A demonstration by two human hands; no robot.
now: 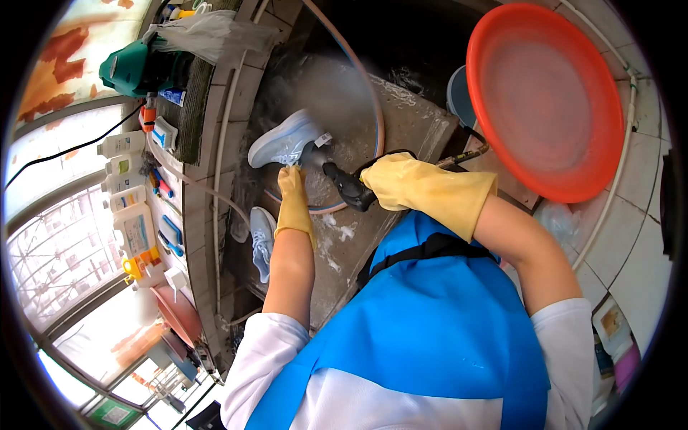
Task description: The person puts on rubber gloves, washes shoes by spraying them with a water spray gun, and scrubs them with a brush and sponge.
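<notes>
My left hand (292, 188), in a yellow rubber glove, is closed on a light grey-blue sneaker (281, 142) and holds it tilted above the wet slab. A white tag sticks out at the shoe's opening. My right hand (401, 183), gloved the same way, wraps round a black spray gun (348, 188). Its nozzle points at the sneaker's opening, and a blurry mist of water hangs around and beyond the shoe. The second sneaker (262, 245) rests by the slab's left side, near my left forearm, with its laces showing. Glove cuffs hide my fingers in part.
White suds streak the stone slab (416, 122). A hose (377, 93) loops across it. To the right a large orange-red basin (537, 100) leans over a grey bucket (460, 97). Along the left ledge stand several bottles (132, 229), brushes (170, 235) and a green machine (125, 68).
</notes>
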